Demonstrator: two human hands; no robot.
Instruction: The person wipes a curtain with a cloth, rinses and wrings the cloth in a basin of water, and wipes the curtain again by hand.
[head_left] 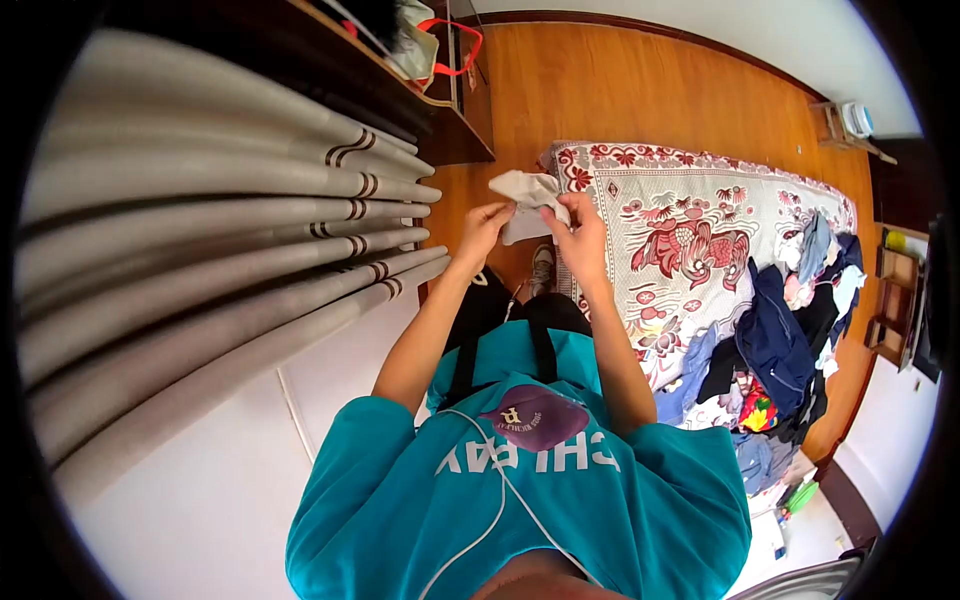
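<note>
Holding cloth [525,187] by left edge of sheet [640,195]; pinching left side with left hand [484,236], right side with right hand [583,242] (nearer sheet), fingers closed; seeing no clear long axis.

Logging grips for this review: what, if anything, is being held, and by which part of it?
A pale cloth: the left hand grips its left edge, the right hand its right side.
</note>
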